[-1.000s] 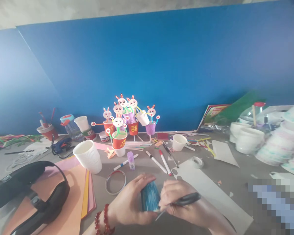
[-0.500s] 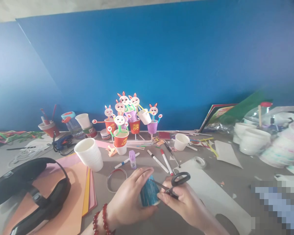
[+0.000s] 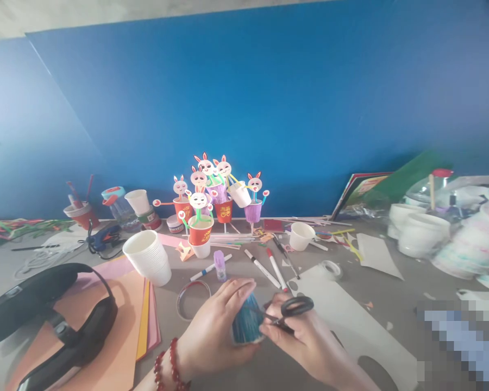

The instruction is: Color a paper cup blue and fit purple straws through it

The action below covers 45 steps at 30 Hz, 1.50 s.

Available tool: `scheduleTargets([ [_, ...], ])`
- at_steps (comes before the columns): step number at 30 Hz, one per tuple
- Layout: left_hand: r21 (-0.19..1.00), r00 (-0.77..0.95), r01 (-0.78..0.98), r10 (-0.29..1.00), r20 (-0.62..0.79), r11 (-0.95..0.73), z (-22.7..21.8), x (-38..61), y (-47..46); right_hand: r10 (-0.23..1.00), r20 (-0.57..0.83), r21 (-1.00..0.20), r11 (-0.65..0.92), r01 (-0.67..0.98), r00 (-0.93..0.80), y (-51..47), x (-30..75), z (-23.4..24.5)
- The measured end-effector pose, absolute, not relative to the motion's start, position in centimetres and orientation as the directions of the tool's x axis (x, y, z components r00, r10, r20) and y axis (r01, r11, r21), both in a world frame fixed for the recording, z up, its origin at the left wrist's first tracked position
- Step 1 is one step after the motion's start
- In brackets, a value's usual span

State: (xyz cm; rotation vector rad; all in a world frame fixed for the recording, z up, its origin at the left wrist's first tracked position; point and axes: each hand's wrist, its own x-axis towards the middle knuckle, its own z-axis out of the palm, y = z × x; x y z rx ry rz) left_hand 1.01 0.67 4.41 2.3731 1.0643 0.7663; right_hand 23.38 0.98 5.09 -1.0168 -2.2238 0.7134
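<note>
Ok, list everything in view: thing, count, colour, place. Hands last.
Table: one, grey, beneath.
Wall: one, blue, behind.
Rabbit figures: six, white-faced, back centre.
Headset: one, black, left.
Paper sheets: several, orange, yellow, pink, under headset.
Cup stack: one, white, left of centre.
Water bottle: one, clear, back left.
Glue gun: one, blue, left.
Markers: three, white, centre.
Small bottle: one, clear and purple, centre.
Tape rolls: two, pale, mid-table.
Large sheet: one, white, right.
Tubs: several, white, some splashed, far right.
Small scraps: many, mixed, scattered.
Cup: one, blue, front centre.
Scissors: one, black, beside cup.
Bracelet strands: two, red, bottom, left of cup.
Left hand: one, on cup.
Right hand: one, on scissors.
</note>
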Motion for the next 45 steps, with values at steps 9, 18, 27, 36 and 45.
scheduleTargets([
  [9,0.809,0.620,0.289,0.744,0.249,-0.512,3.5,0.7,1.1,0.620,0.355,-0.757,0.630,0.175,-0.700,1.6,24.3,5.7],
  [18,0.767,0.610,0.234,0.705,0.362,-0.597,4.0,0.5,1.3,0.738,0.262,-0.735,0.570,0.367,-0.621,1.3,25.0,6.0],
  [27,0.593,0.438,0.441,0.738,0.513,-0.674,3.2,0.9,0.9,0.760,0.460,-0.617,0.645,0.451,-0.458,1.0,24.1,6.2],
  [36,0.513,0.227,0.587,0.736,0.638,-0.626,2.3,2.0,0.2,0.944,0.258,-0.882,0.317,0.349,-0.205,0.7,23.1,3.5],
  [45,0.709,0.155,0.476,0.843,0.515,-0.521,3.2,1.9,0.3,0.832,0.519,-0.733,0.551,0.398,-0.196,1.3,23.4,4.3],
])
